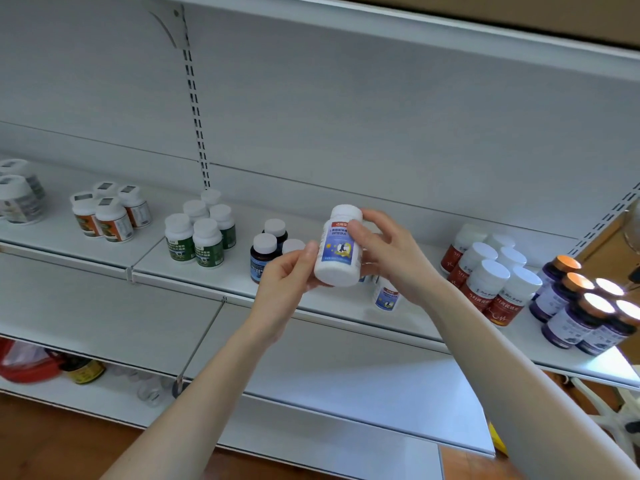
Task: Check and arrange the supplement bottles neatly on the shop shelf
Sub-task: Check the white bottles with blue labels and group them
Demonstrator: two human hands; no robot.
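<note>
I hold a white bottle with a blue label in front of the white shelf, label facing me. My left hand grips its lower part from the left. My right hand grips its upper part from the right, thumb across the label. Just below my right hand a second blue-label white bottle stands on the shelf. Dark bottles with white caps stand behind my left hand.
Along the shelf stand green-label bottles, orange-label bottles, grey-label bottles at far left, red-label bottles and purple bottles with orange caps at right. A lower shelf juts out below my arms.
</note>
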